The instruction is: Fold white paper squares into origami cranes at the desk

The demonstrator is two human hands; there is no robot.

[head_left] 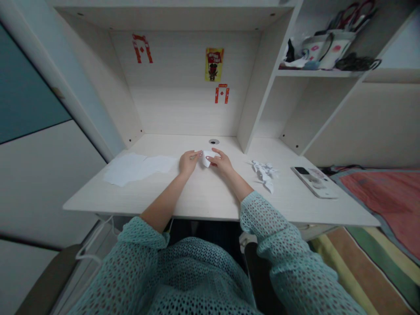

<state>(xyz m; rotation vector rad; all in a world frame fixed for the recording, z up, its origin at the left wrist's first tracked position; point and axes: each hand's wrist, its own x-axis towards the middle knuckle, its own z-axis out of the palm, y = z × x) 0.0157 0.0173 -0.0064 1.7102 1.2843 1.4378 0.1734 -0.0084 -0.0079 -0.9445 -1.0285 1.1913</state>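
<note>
A small piece of white paper point(206, 161), bent or folded, is held between my two hands over the middle of the desk. My left hand point(189, 162) pinches its left edge with thumb and forefinger. On the other side my right hand point(222, 162) grips the paper, fingers curled around its right part. To the left lie flat white paper sheets point(127, 169), overlapping one another. On the right sits a small heap of folded white paper pieces point(264, 173), their exact shapes too small to make out.
The white desk point(203, 203) has a round cable hole point(214, 141) near the back panel. A phone point(313, 182) lies at the right. Cups with scissors and pens point(334, 48) stand on the upper right shelf. A bed with a striped cover point(370, 258) adjoins the desk's right side.
</note>
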